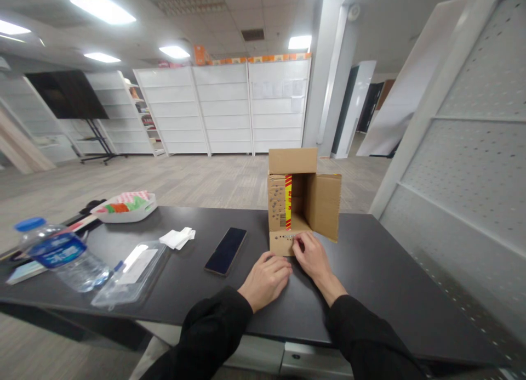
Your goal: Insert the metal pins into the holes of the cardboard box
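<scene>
A cardboard box (277, 199) stands open towards me on the dark desk, one flap up, one out to the right and a lower flap (279, 247) hanging at the front. Small dark and shiny dots are scattered on its left front panel and run in a row along the lower flap. My right hand (312, 257) is closed in a pinch at the right part of that flap; anything between the fingertips is too small to make out. Beside the flap's bottom edge, my left hand (266, 278) lies on the desk with loosely bent fingers, holding nothing visible.
Left of my hands lie a phone (226, 251), white tissues (178, 238) and a clear plastic case (133, 273). Farther left are a tilted water bottle (61, 254) and a white tray (125, 214) with colourful packets. A perforated panel (464, 182) borders the desk's right side.
</scene>
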`<state>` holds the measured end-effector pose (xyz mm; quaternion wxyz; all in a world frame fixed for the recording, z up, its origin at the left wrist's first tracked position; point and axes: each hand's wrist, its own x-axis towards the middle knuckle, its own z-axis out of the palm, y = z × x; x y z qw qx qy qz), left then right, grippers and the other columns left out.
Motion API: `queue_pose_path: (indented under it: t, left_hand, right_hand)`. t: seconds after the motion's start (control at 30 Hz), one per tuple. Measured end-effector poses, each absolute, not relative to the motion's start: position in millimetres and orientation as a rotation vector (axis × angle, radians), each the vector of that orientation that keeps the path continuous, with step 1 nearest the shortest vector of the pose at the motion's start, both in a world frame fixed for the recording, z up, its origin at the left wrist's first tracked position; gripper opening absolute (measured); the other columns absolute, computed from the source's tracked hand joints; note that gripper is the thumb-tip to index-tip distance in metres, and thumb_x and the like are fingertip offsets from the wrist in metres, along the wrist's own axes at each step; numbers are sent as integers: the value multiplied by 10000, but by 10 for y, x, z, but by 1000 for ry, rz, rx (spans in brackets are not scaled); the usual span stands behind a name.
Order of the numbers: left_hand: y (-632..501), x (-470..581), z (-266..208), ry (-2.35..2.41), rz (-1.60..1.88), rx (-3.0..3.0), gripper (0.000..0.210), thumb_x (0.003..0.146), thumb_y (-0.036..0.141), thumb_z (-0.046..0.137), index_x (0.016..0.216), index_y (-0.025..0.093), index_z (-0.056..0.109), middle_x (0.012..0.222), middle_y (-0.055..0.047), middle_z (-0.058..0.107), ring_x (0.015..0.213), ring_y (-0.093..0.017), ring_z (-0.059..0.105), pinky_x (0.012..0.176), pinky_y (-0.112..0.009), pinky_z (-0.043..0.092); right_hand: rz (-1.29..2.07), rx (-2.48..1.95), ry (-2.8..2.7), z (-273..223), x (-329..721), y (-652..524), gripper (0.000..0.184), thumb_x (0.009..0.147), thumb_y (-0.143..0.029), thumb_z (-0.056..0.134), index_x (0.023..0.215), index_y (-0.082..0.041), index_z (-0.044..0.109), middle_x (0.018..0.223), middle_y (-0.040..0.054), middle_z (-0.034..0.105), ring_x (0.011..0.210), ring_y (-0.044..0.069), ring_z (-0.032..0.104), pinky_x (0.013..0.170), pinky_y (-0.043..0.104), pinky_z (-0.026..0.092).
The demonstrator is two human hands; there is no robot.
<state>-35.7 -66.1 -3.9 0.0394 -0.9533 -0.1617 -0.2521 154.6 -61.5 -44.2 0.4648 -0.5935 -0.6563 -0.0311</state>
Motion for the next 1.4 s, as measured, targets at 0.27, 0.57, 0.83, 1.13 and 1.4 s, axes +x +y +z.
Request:
queue_pose_path:
  t: [0.27,0.57,0.83,1.13,1.4]
  left_hand:
    - [-650,-348,-70,-530,-785,-2991,189,893,142,462,944,199,634,1010,-20,698,997,-119,621,979,-326,394]
    - [-624,-367,-146,-591,-737,-3106,177,863,136,475,896,198,637,1041,-31,690,983,-142,627,1015,-357,382]
    - [-631,-346,-101,-618,-731,-3133,191,881,150,465,899,196,649,1006,-35,689,962,-139,623,998,-346,400]
    - [-623,-348,-106,-610,-705,-3162,183,883,147,465,894,188,642,988,-33,682,965,-148,611,981,-345,411]
    - [-632,-337,-61,-596,-693,-3144,172,863,133,472,878,188,633,932,-36,683,946,-149,613,958,-333,433]
  right_hand:
    - [-65,-1458,-1617,-468,1562,-607,98,853,-167,452,812,-199,536,785,43,588,750,196,539,708,305,401]
    - [-66,-1453,-1606,-455,1550,-608,105,846,-164,455,812,-201,547,786,47,601,758,197,551,719,307,410]
    - [-66,-1442,-1613,-442,1552,-610,110,858,-174,448,813,-199,544,785,51,593,766,203,548,726,315,410]
    - [-60,-1454,-1611,-484,1554,-601,93,861,-172,457,821,-203,535,805,47,594,781,204,548,740,318,410]
    - [-74,-1449,-1614,-444,1551,-617,105,855,-175,448,808,-199,538,779,44,580,753,198,534,715,311,404]
